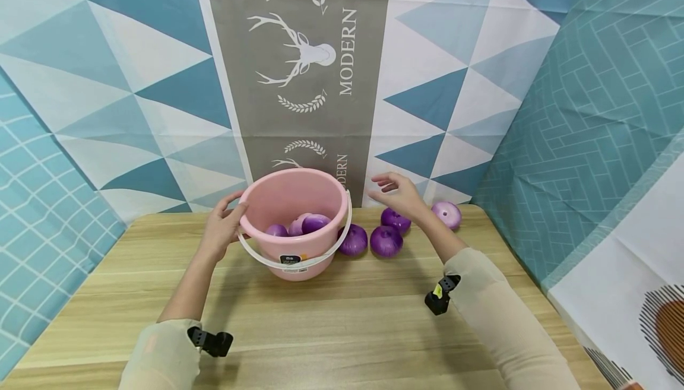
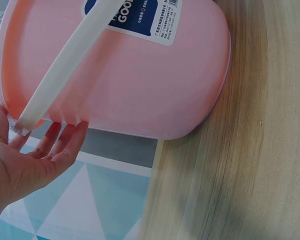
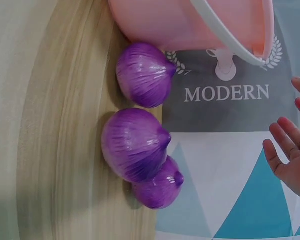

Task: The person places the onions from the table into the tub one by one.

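A pink bucket (image 1: 299, 259) with a white handle (image 3: 225, 35) stands at the table's back edge, with several purple onions (image 1: 315, 222) inside. At its left rim my left hand (image 1: 221, 227) grips the bucket; in the left wrist view the fingers (image 2: 65, 145) lie against the outer side, by the handle's joint. My right hand (image 1: 401, 197) hovers to the right of the bucket with loosely bent fingers, holding nothing. Beneath it on the table are three purple onions (image 3: 135, 145), one of them touching or very close to the bucket. Farther right lies a paler onion (image 1: 446, 215).
The wooden table (image 1: 331, 330) extends toward me. Behind it hangs a patterned cloth (image 1: 299, 51) with a deer print, right against the table's back edge. Blue-green cloths (image 1: 598, 123) close in both sides.
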A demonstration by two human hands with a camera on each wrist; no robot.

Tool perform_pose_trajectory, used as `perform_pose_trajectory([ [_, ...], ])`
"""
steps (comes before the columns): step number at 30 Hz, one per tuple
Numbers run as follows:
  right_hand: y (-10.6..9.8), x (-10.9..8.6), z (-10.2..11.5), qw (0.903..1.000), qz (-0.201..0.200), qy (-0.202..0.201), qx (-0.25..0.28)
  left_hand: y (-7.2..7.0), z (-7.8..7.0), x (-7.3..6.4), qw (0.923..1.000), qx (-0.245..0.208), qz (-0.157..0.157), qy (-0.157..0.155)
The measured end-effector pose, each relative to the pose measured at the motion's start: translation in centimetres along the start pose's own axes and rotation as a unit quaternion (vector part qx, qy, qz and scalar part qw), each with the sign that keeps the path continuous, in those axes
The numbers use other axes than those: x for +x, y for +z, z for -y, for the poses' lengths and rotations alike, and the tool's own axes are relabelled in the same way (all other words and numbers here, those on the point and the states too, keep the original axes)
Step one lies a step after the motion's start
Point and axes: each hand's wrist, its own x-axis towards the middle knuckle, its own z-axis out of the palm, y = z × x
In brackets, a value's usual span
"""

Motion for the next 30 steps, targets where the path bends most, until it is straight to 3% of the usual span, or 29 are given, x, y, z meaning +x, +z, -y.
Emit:
perform_pose_trajectory([
  [30,-0.3,-2.1,-3.8,0.9991,0.007,0.042,0.008,0.0,-0.1,-0.1,1.0000,0.001,0.002,0.005],
])
